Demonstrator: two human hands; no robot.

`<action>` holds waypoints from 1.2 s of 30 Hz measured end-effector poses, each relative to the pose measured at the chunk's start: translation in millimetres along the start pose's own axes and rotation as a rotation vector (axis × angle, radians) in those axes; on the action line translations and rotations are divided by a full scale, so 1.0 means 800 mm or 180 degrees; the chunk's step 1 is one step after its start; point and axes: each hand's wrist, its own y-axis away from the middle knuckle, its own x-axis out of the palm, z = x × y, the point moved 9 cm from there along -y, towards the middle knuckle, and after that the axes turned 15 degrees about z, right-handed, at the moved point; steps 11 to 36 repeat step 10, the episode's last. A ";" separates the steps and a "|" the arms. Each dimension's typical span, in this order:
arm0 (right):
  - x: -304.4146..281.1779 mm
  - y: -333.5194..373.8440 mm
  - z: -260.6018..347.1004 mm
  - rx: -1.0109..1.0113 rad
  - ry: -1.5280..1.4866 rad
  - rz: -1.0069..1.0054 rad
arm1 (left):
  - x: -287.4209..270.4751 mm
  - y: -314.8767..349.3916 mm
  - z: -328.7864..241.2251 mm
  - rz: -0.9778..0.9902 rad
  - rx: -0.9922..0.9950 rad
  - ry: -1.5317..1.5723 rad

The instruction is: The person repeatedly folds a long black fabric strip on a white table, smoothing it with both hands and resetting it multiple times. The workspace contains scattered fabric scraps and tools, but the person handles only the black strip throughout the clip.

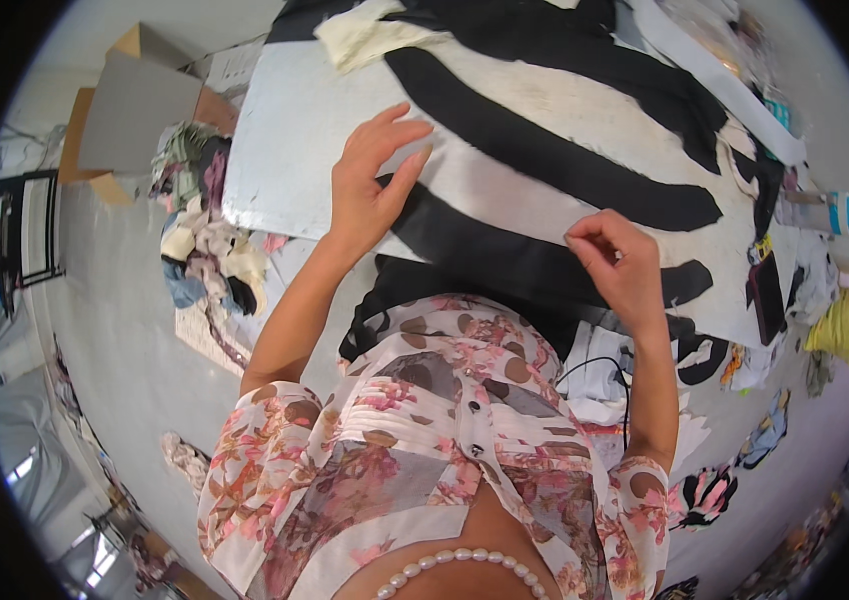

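Two curved black fabric strips lie across the pale tabletop [285,140]. The far black strip [555,160] lies full length beyond my hands, and the near black strip [495,240] passes beneath them. My left hand [377,175] is over the near strip's left end, fingers stretched out and thumb apart, holding nothing visible. Above the near strip's right part, my right hand [620,262] is closed, with fingers curled and thumb and forefinger together at the strip's far edge. Whatever is between those fingertips, if anything, is too small to make out.
More black fabric [585,60] and a cream cloth piece [370,35] lie at the table's far side. A dark phone-like object [767,300] rests near the right edge. Cloth scraps [215,250] are heaped at the left, by a cardboard box [140,110]. A black cable [628,400] hangs near my right forearm.
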 end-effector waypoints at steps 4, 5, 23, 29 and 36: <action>0.057 -0.032 0.031 -0.0242 0.0293 0.0221 | -0.012 0.058 0.035 -0.0219 -0.0327 -0.0216; 0.073 -0.042 0.042 -0.0359 0.0419 0.0226 | -0.013 0.069 0.042 -0.0301 -0.0415 -0.0243; 0.151 -0.095 0.040 -0.0595 0.1579 0.0416 | 0.004 0.088 0.051 -0.0187 -0.0735 -0.0503; 0.151 -0.095 0.040 -0.0595 0.1579 0.0416 | 0.004 0.088 0.051 -0.0187 -0.0735 -0.0503; 0.151 -0.095 0.040 -0.0595 0.1579 0.0416 | 0.004 0.088 0.051 -0.0187 -0.0735 -0.0503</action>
